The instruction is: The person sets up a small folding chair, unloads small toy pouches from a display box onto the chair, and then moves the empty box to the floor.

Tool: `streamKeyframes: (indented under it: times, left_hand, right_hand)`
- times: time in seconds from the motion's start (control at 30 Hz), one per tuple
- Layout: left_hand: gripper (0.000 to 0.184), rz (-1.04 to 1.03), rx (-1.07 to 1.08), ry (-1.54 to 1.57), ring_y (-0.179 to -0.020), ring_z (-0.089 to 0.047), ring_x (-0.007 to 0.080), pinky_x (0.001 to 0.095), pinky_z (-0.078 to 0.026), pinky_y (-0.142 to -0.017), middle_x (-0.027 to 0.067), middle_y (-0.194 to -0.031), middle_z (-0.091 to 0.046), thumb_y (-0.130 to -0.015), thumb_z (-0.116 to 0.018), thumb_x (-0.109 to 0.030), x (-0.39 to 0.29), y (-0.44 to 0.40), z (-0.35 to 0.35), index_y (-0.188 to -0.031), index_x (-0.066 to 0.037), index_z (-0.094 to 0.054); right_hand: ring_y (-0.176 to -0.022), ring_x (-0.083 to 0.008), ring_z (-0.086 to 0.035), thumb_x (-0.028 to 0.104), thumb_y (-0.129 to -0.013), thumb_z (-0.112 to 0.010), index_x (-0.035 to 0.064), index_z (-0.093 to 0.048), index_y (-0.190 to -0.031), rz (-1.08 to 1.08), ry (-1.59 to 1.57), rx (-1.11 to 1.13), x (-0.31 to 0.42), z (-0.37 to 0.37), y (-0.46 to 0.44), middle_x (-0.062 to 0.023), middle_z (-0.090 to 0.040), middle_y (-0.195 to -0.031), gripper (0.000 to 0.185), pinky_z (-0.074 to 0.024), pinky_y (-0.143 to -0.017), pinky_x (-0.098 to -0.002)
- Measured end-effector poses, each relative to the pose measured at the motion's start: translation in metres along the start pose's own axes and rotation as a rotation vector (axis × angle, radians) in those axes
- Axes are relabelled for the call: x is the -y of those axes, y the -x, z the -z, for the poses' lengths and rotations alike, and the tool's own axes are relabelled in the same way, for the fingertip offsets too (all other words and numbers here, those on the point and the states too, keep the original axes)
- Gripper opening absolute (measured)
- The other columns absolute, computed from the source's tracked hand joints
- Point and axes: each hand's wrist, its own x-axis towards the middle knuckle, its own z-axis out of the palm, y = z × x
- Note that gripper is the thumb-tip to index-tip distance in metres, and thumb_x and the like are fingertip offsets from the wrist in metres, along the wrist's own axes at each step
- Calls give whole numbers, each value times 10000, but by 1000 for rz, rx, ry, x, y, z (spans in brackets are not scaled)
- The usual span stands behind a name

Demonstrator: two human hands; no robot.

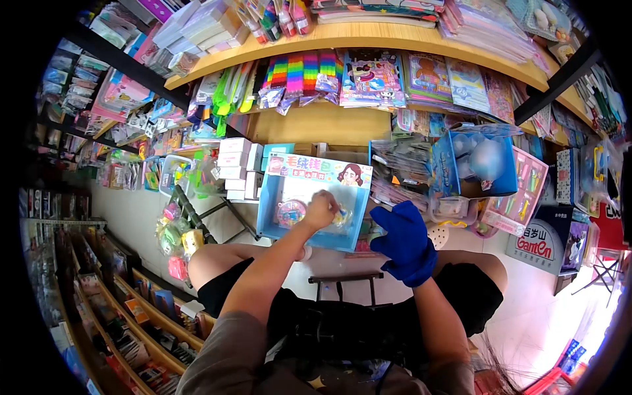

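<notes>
Treat the blue cloth (405,240), right of frame centre, as likely light and soft; take by folds. Cannot tell grip of right hand, hidden by cloth, or left hand (322,209), curled over open box (268,199).

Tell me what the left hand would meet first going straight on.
Likely the printed panel of the box, just ahead of the left hand; depth is unclear, so it might pass above.
</notes>
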Motion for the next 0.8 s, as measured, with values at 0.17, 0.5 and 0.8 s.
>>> streamKeyframes:
  times: [0.17,0.5,0.8]
  left_hand:
    - [139,-298,-386,-254,-839,-553,277,358,-445,-714,123,-914,-569,-727,-628,-77,-54,38,57,-832,2,-581]
    - [211,294,-130,1796,-1012,-569,266,418,-450,-909,100,-1071,-573,-850,-535,-99,-103,121,76,-1055,-64,-501]
    - [95,191,-226,1450,-717,-518,57,220,-434,-628,-26,-797,-551,-938,-494,-165,-165,128,38,-847,-139,-487]
  right_hand:
    - [-857,-305,-460,177,-415,-768,83,-631,-945,29,10,-18,-13,-14,10,-96,-493,-855,556,-394,-751,-388]
    - [-850,-303,-436,188,-506,-713,108,-591,-1084,-26,224,97,24,-33,-1,-100,-507,-847,596,-363,-778,-389]
    - [-939,-309,-522,93,-798,-517,71,-553,-1074,-63,-275,-87,62,-80,10,-146,-558,-966,279,-408,-815,-383]
